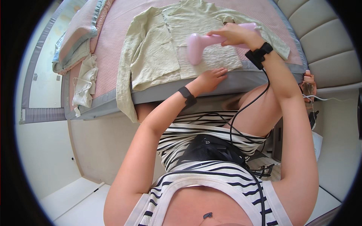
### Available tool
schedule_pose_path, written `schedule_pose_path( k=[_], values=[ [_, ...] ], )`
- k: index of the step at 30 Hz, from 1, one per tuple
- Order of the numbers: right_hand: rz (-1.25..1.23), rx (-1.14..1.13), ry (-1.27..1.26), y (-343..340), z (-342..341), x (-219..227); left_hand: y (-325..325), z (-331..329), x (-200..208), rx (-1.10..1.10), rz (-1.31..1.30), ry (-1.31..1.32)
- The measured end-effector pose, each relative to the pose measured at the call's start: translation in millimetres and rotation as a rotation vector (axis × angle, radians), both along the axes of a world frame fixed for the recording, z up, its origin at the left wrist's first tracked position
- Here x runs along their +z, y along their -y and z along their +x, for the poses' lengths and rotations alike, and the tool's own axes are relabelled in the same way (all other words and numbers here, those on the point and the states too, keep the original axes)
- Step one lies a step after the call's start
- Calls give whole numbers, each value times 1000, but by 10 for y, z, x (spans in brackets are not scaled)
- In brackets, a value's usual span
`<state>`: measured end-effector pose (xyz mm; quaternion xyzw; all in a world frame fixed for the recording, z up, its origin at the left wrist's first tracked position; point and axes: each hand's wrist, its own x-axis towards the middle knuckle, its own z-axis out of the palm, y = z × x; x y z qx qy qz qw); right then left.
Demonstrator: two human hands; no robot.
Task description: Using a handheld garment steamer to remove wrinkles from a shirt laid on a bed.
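Observation:
A pale green long-sleeved shirt [152, 49] lies spread on the bed, its front facing up and one sleeve hanging over the near edge. My right hand [238, 34] is wrapped round the handle of a pink handheld garment steamer [195, 49]. The steamer's broad head is over the lower right part of the shirt; whether it touches the fabric I cannot tell. My left hand [212, 80] rests flat, fingers stretched out, at the shirt's lower hem by the bed's grey edge. Nothing is in it.
The bed has a pink quilted cover [107, 49] and a grey border. Folded bedding [77, 41] sits at its far left, with a crumpled white cloth [85, 90] nearer. A padded headboard [320, 41] and a pink-capped bottle [309, 84] stand at the right. A black cable [247, 103] runs from my right wrist.

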<state>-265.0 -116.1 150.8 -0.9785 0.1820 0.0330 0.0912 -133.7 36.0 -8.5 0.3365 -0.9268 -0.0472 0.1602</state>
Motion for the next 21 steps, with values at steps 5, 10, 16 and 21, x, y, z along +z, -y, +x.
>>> schedule_pose_path(
  k=[5,10,16,21],
  values=[
    [-148,-17,-3,113,-148,69,-42,-151,-57,99,-26,31],
    [-22,-37,5,4,-83,74,-139,-271,-73,167,-89,56],
    [34,19,46,-16,200,19,-164,-292,-77,203,-137,99],
    [9,4,39,-48,338,-43,-172,-270,-61,184,-128,98]
  ],
)
